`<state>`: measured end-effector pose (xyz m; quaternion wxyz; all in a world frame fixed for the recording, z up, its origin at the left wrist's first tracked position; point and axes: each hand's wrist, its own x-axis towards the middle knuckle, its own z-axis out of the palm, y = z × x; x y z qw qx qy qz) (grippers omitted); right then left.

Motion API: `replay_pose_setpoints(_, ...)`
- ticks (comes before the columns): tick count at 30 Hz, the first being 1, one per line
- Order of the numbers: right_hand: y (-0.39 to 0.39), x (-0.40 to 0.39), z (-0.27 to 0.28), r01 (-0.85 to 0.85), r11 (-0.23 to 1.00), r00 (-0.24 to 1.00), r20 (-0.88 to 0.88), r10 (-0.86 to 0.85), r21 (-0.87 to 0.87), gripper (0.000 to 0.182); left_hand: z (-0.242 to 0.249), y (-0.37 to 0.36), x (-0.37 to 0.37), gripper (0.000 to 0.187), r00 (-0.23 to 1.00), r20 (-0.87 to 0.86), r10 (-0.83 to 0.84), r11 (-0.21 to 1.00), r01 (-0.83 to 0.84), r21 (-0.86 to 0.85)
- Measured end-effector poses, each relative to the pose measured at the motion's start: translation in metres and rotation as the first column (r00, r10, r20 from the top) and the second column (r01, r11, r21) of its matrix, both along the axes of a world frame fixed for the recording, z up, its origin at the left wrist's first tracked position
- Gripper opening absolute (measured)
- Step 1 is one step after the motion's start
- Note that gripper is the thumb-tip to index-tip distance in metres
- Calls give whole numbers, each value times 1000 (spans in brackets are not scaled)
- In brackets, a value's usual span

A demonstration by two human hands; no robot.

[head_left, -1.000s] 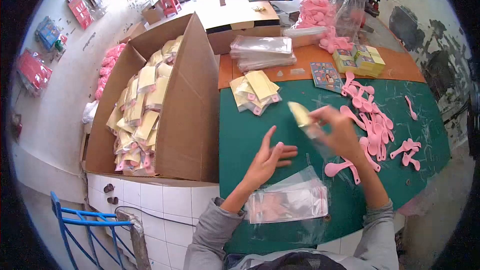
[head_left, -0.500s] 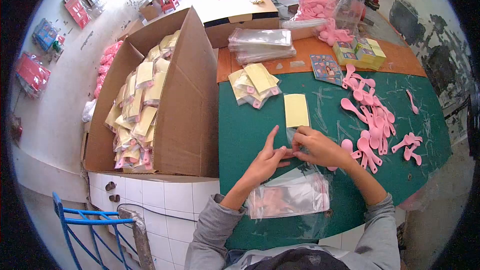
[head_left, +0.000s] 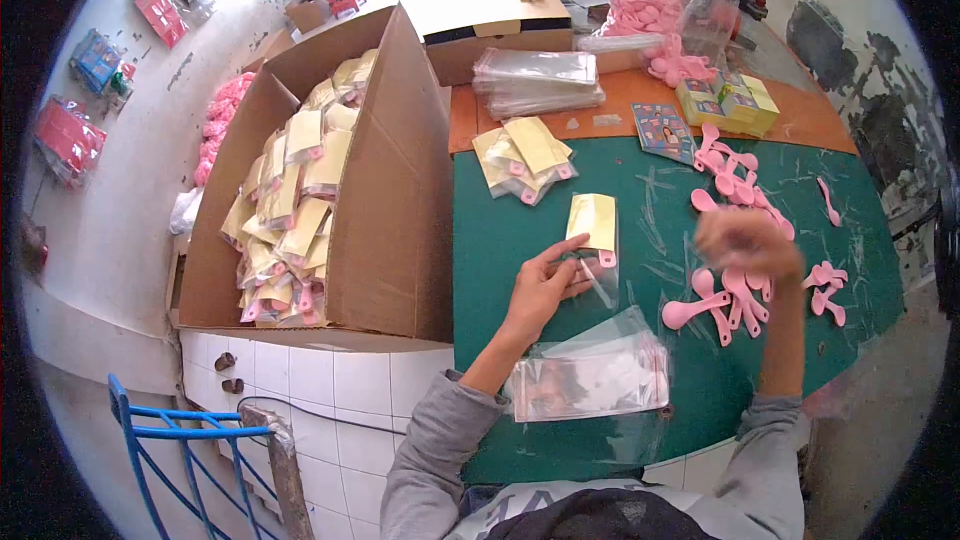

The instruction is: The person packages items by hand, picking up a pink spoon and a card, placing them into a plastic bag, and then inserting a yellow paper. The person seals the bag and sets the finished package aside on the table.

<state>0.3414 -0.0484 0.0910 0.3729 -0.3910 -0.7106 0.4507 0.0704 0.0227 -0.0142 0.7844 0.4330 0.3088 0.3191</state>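
My left hand [head_left: 542,292] is at a clear plastic bag [head_left: 606,290], with its index finger against a yellow card [head_left: 592,218] inside and its thumb and other fingers around the bag's lower part. A pink spoon's handle end [head_left: 607,259] pokes out below the card. Smeared by motion, my right hand [head_left: 750,240] hovers over the pile of pink spoons [head_left: 742,298]; its fingers and anything in them cannot be made out. Nearer my body lies a stack of clear bags [head_left: 592,380].
At left, a big cardboard box [head_left: 395,200] holds many packed bags [head_left: 300,180]. Several packed bags [head_left: 525,155] lie at the mat's back edge. Behind are stacked clear bags [head_left: 538,75], a patterned card [head_left: 663,130], card stacks [head_left: 730,105] and a sack of pink spoons [head_left: 645,10].
My right hand has left the bag and swung right over the spoons. My left hand now rests by the card, and a spoon handle end shows below it. The view has shifted slightly.
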Motion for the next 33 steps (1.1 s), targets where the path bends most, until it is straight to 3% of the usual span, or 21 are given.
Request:
replay_pose_setpoints(1, -9, 44, 7, 245, 968, 962, 144, -233, -64, 18, 3, 0, -2, 35, 1000, -9, -8, 1000, 8, -7)
replay_pose_setpoints(2, -8, 93, 2, 385, 919, 916, 156, -369, -87, 19, 4, -1, -4, 33, 1000, -16, -17, 1000, 16, -14)
replay_pose_setpoints(3, -22, 164, -38, 521, 717, 371, 634, -678, 462, 22, 5, -3, -4, 32, 999, -32, -20, 1000, 20, -2)
replay_pose_setpoints(4, -36, 235, -78, 380, 478, -458, 610, -647, 792, 29, 5, -3, -4, 30, 999, -45, -23, 1000, 24, 14)
replay_pose_setpoints(7, -38, 138, -30, 479, 475, -390, 664, -638, 738, 38, 9, 2, -5, 29, 989, -126, -81, 990, 94, 101)
replay_pose_setpoints(8, -31, 118, -49, 479, 556, 11, 629, -778, 680, 39, 8, 1, -7, 29, 980, -169, -103, 984, 125, 125)
replay_pose_setpoints(9, -23, 99, -67, 438, 685, 424, 538, -729, 582, 41, 8, 0, -8, 29, 989, -115, -92, 985, 107, 135)
replay_pose_setpoints(10, -9, 18, -52, 373, 839, 773, 369, -517, 396, 54, 4, -3, -8, 30, 993, -80, -89, 987, 99, 127)
replay_pose_setpoints(13, -2, -76, -83, 226, 910, 735, 552, -393, 348, 59, 3, -3, -10, 33, 996, 24, -91, 994, 90, 69)
replay_pose_setpoints(16, -3, -93, -94, 469, 789, 786, 221, -578, 396, 25, 17, -7, -15, 35, 984, 65, -165, 984, 161, 74)
replay_pose_setpoints(20, -4, -92, -92, 515, 813, 824, 106, -557, 273, 23, 3, -5, -14, 28, 986, -91, -141, 919, 165, 358)
replay_pose_setpoints(21, -4, -89, -93, 493, 827, 840, 98, -533, 271, 23, 12, -7, -14, 21, 953, -301, -30, 779, 211, 591)
replay_pose_setpoints(22, -4, -88, -93, 472, 840, 856, 90, -509, 267, 23, 11, -6, -14, 19, 940, -340, -13, 745, 236, 624)
replay_pose_setpoints(25, -4, -83, -89, 451, 887, 892, -9, -453, 96, 18, 5, -5, -14, 10, 922, -385, 46, 675, 256, 693)
replay_pose_setpoints(28, -3, -79, -102, 463, 882, 882, -54, -468, -92, 11, 11, -5, -12, 14, 914, -399, 70, 784, 197, 589)
replay_pose_setpoints(31, -2, -79, -113, 375, 858, 851, -236, -469, -351, 11, 2, -2, -9, 14, 903, -391, 180, 736, 140, 662)
replay_pose_setpoints(33, 0, -81, -108, 358, 810, 817, -264, -513, -465, 12, 0, -2, -7, 14, 882, -419, 216, 753, 123, 647)
